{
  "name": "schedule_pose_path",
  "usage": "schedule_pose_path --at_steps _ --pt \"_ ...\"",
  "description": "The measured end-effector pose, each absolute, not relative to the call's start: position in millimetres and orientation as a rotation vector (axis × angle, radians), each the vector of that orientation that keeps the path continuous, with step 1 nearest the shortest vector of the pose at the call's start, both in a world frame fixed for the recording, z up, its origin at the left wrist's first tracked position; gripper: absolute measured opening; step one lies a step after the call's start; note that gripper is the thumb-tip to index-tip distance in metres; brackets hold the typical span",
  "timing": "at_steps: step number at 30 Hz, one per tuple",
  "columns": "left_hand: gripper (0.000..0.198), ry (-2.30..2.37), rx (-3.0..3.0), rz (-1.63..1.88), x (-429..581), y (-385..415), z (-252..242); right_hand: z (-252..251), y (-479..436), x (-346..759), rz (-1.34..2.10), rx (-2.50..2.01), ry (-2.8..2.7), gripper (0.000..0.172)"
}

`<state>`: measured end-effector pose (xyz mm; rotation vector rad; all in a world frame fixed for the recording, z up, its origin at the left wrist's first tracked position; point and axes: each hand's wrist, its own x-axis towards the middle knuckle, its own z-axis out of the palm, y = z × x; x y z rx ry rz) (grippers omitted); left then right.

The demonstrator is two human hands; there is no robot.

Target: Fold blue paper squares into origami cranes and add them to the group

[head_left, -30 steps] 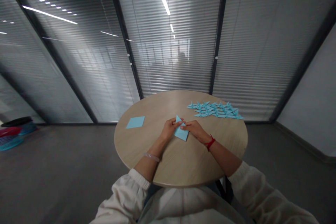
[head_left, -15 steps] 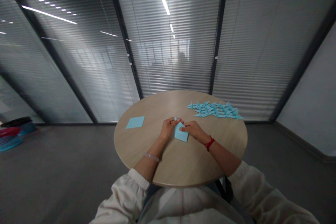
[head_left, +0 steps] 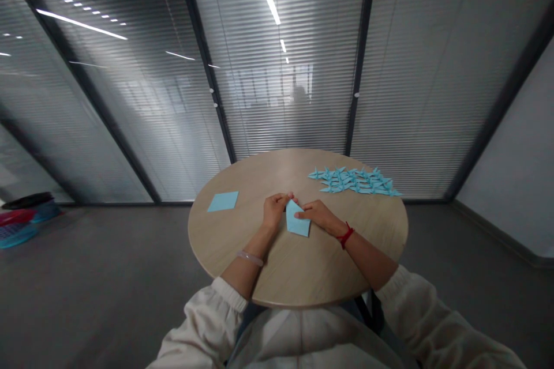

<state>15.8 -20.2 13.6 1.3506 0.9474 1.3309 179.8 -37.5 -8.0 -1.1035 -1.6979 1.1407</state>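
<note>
Near the middle of the round table, a partly folded piece of light blue origami paper (head_left: 297,223) is held between my two hands. My right hand (head_left: 319,213) grips its right side, the thumb lying across the face of the paper. At the paper's upper left corner, the fingers of my left hand (head_left: 276,209) are pinched together; the fingertips partly hide that corner. Farther left lies a flat stack or sheet of blue paper (head_left: 223,201). Several folded blue paper cranes (head_left: 355,180) are lined up in rows at the back right.
The wooden round table (head_left: 298,282) stands right before me. Beyond it rises a glass partition with blinds (head_left: 285,121). Red and blue baskets (head_left: 19,228) sit on the floor at the far left. A white wall (head_left: 515,173) is on the right.
The folded paper has shifted slightly left and its top has turned a little. My left fingers have moved slightly at the upper corner; my right hand keeps its grip.
</note>
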Motion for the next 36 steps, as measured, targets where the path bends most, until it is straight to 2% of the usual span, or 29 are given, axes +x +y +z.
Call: schedule_pose_path --at_steps 9,16,25,36 --pt "0.04 1.061 1.324 1.359 13.9 -16.6 7.6 -7.9 -35.4 181.3 1.162 -1.066 -1.725 0.037" --pt "0.046 0.944 1.248 1.36 16.9 -20.4 9.9 -5.5 -36.6 183.7 1.128 -1.069 -1.765 0.038" --pt "0.044 1.15 1.335 1.415 14.3 -19.0 11.8 -4.3 -35.6 182.0 1.151 -1.063 -1.761 0.038" --pt "0.043 0.999 1.165 1.425 17.9 -26.6 14.7 0.8 -39.3 180.2 1.12 -1.06 -1.793 0.041"
